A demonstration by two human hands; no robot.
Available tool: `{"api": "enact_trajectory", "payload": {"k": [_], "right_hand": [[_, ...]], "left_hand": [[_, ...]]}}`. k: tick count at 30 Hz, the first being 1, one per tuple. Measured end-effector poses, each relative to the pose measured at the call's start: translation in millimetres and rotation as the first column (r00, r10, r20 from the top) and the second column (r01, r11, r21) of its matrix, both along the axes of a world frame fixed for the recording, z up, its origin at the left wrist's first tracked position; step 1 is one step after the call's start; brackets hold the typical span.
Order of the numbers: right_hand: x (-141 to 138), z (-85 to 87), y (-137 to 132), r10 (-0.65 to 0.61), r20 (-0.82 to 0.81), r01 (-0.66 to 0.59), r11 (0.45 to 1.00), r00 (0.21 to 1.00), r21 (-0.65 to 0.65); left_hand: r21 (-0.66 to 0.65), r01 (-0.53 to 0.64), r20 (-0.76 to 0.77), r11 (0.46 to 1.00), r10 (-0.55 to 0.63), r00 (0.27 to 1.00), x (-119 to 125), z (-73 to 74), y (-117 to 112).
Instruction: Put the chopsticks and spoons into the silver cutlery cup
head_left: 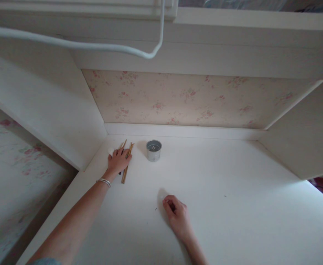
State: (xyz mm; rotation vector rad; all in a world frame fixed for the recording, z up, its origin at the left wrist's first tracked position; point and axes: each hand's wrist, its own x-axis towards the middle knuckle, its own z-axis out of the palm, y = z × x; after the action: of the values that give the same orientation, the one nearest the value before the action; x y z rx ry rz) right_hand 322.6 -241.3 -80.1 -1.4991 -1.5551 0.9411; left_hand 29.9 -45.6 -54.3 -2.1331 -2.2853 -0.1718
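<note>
My left hand (119, 161), a silver bangle on its wrist, reaches to the back left of the white tabletop. Its fingers are spread over a few thin brown sticks (124, 176), partly hiding them. Beside its fingertips lies a small white object (111, 151), also partly covered. A small grey metal cup with holes in its bottom (153, 151) stands upright just right of that hand, apart from it. Closer to me, my right hand (178, 215) is closed in a pinch above the tabletop. Whatever its fingertips hold is too small and pale to make out.
The white tabletop (233, 213) carries a few tiny dark specks. White side panels (302, 140) and a flowered back wall (189, 97) enclose it. A white bent tube (109, 47) crosses overhead, in front of a shelf (247, 22).
</note>
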Motion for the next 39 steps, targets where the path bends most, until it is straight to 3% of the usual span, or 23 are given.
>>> {"api": "enact_trajectory", "payload": {"k": [22, 39], "right_hand": [[-0.7, 2.7, 0.3, 0.001, 0.0, -0.001, 1.0, 1.0, -0.005], [-1.2, 3.9, -0.5, -0.006, -0.006, 0.006, 1.0, 1.0, 0.028]], "left_hand": [[0.013, -0.001, 0.007, 1.0, 0.001, 1.0, -2.4, -5.2, 2.2], [-0.024, -0.012, 0.029, 1.0, 0.013, 1.0, 1.6, 2.4, -0.1]]}}
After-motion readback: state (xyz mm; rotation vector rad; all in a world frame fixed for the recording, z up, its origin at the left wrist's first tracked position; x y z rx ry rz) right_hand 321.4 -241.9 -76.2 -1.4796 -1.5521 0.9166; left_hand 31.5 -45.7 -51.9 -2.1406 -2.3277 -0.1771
